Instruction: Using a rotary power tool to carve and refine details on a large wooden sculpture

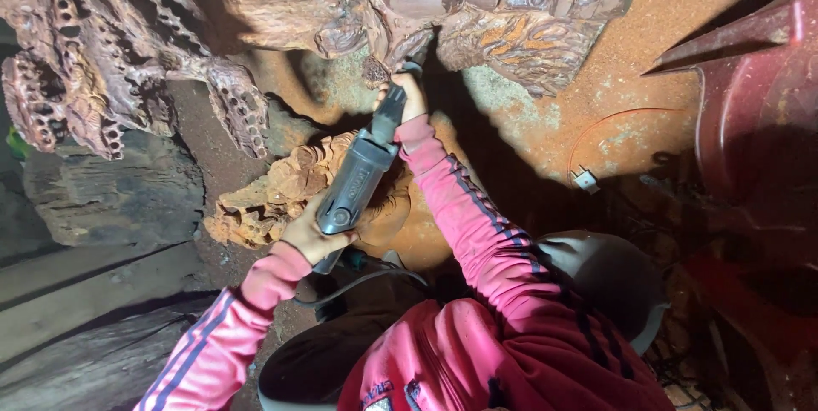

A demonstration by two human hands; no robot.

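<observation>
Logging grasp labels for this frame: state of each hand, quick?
Left hand: closed around the rear body of the grey power tool.
Right hand: closed on the tool's front end, up against the wood carving.

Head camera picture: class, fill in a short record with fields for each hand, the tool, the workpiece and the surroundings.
left hand: grips the rear of the tool
right hand: grips the front end of the tool, near the carving
tool: grey power grinder, cable trailing from its rear
workpiece: large reddish wood carving, tool tip against it
sleeves: pink, striped
surroundings: orange sawdust on the floor; dark red plastic chair on the right
</observation>
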